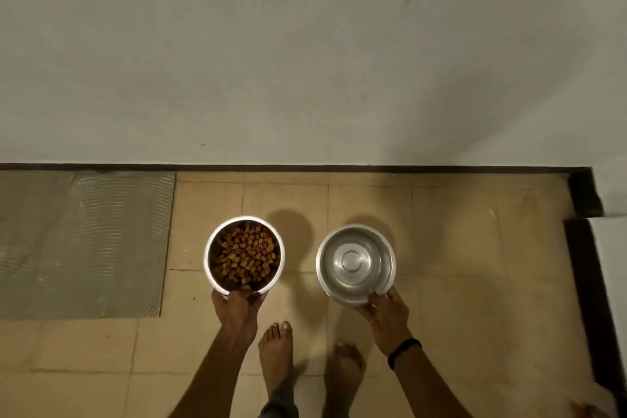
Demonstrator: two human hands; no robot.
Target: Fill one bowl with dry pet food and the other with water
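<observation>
Food: done, as we judge it. The left-side bowl [206, 256] holds a heap of brown pet food [246, 256] that covers its bottom.
Water: we cannot tell. The second bowl [355, 261] shows a shiny steel bottom with a ring in the middle (clear water would look much the same from above), so this half may be left to do.
Where the bowls are: side by side and apart, in front of the person's bare feet [276, 349]. We judge that both are held above the tiled floor [441, 248], since their shadows fall off to one side.
Left hand [237, 307]: it grips the near rim of the food bowl, arm stretched forward and down.
Right hand [386, 310]: it pinches the near rim of the second bowl, thumb on top and fingers below, with a dark band [403, 351] on the wrist.
What we think is left: setting both bowls down, once the water is certain.
</observation>
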